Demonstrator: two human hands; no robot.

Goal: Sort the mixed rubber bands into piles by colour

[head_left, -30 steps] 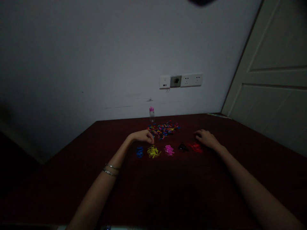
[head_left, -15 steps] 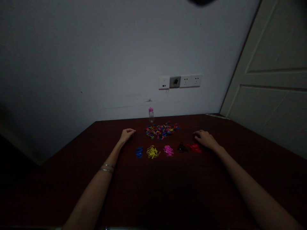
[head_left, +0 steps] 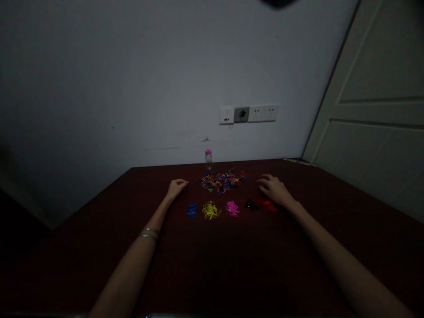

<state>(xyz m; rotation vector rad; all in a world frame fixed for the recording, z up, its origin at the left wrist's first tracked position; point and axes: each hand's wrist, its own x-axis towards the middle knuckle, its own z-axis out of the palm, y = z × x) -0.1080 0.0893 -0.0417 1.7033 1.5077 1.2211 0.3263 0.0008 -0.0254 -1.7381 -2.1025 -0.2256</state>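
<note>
Multicoloured bands [head_left: 222, 180] lie heaped between the left hand [head_left: 176, 187], fingertips together, though whether they pinch anything I cannot tell, and the right hand [head_left: 274, 188], fingers loosely spread near the red bands [head_left: 269, 206], and a light pinch on one band would disturb its neighbours least.
</note>
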